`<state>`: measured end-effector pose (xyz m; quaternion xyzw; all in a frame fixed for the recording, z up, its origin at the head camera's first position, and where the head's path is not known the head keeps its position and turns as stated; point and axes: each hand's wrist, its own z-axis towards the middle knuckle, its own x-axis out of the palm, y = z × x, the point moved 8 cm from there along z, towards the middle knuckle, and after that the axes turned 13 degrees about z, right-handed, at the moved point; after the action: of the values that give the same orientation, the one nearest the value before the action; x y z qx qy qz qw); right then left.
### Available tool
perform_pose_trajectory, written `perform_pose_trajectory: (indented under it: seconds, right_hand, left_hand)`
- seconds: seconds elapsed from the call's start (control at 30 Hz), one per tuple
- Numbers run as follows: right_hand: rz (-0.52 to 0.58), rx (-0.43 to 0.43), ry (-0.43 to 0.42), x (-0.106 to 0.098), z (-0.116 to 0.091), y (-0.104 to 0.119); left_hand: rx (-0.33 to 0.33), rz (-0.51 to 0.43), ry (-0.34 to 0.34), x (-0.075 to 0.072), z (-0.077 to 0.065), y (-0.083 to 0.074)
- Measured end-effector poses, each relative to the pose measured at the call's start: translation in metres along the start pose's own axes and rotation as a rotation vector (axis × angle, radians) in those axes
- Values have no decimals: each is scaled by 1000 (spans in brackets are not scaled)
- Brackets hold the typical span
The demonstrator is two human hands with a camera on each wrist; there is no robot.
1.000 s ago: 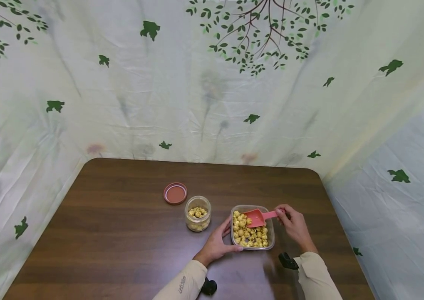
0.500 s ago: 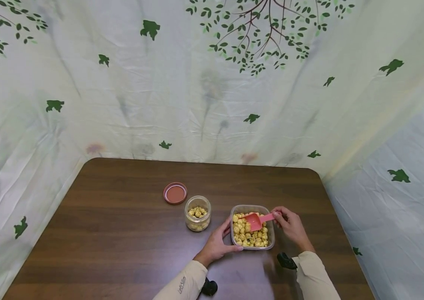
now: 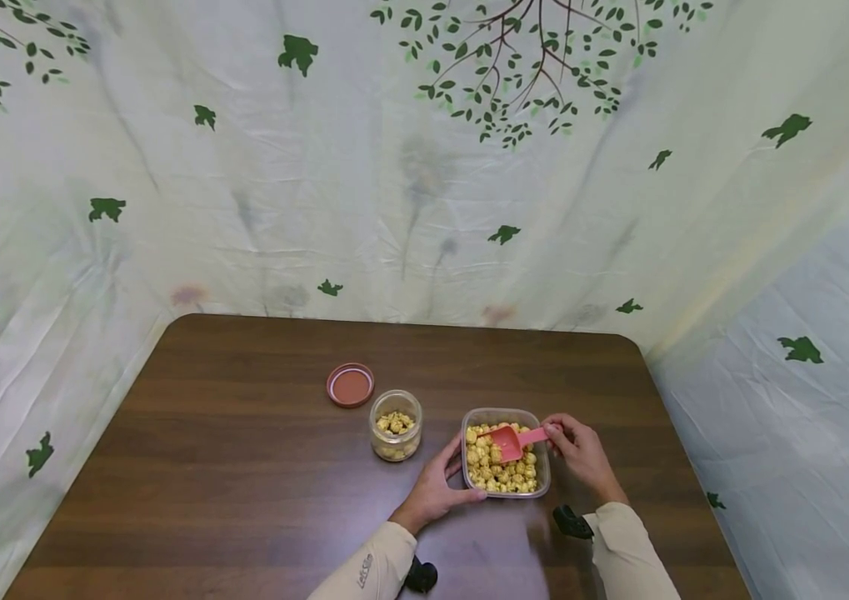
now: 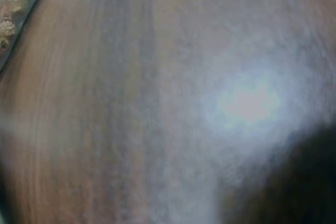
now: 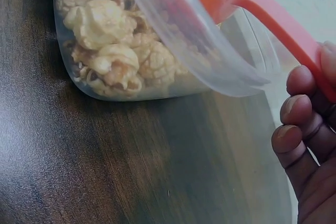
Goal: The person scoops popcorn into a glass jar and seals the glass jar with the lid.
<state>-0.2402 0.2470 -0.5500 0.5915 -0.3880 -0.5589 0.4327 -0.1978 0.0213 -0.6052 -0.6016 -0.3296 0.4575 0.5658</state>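
Observation:
A clear plastic container [image 3: 502, 494] of caramel popcorn [image 3: 497, 477] stands on the table. My left hand [image 3: 433, 492] holds its near left corner, thumb along the front and fingers on the left side. By its handle, my right hand [image 3: 581, 450] pinches a pink scoop [image 3: 508, 444], whose bowl lies down among the popcorn. In the right wrist view the scoop [image 5: 283, 27] reaches over the container's rim, with the handle between thumb and fingers. The left wrist view catches only a corner of the popcorn [image 4: 16, 1] and not the left hand.
A glass jar [image 3: 397, 450] partly filled with popcorn stands left of the container. Its red lid [image 3: 351, 386] lies flat beyond it to the left. The brown table [image 3: 244, 467] ends at a leaf-printed cloth [image 3: 424, 192] behind.
The right hand has drawn slightly left and down, and the scoop's bowl has shifted toward me within the popcorn. The left hand and the container hold still.

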Motion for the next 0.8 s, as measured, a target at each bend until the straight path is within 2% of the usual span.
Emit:
perform_pose_trajectory:
  seconds: [0.27,0.53,0.73,0.8]
  right_hand:
    - [36,81,-4,2,-2,-5]
    - [49,134,-16,4,-4,-8]
    - [69,116,-21,5,-6,-6]
    - [69,111,-25,6,-6,-5]
  left_hand:
    - [-22,16,6,1,-1,-3]
    - [-8,-8,27,-5,-7,-31]
    - [-7,6,27,-5,-6,-31]
    - [-7,7,19,-3,-5,-24]
